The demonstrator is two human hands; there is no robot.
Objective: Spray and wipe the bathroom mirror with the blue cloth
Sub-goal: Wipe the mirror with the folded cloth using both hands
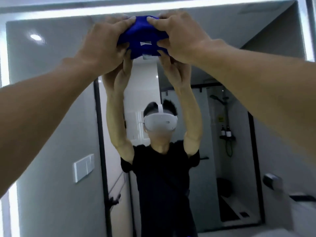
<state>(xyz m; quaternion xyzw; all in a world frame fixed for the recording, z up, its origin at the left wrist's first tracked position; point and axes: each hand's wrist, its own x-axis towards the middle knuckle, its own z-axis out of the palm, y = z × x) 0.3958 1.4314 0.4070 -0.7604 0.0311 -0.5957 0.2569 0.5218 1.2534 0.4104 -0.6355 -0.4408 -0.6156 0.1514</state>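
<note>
While both bare arms reach up and forward from the lower corners of the view, the left hand [100, 47] and the right hand [179, 38] meet near the top of the mirror [51, 100], each with fingers curled over the bunched blue cloth [142, 37] and clamped on it. The left hand grips the cloth's left side, the right hand its right side, and the fingertips of both wrap over the upper edge. A small white label shows on the cloth's front between the two hands. The cloth is held up against the upper middle of the glass, just under the bright light strip [153, 7] that runs along the mirror's top edge; whether it presses the glass I cannot tell.

Farther back, the mirror gives the reflection of the person in a black T-shirt [162, 177] with a white headset [160, 123], arms raised to the cloth. Behind that figure the reflection shows a white wall switch [83, 167] on a grey wall, a dark door frame, and a shower area with a shelf holding two dark bottles [225, 133].
</note>
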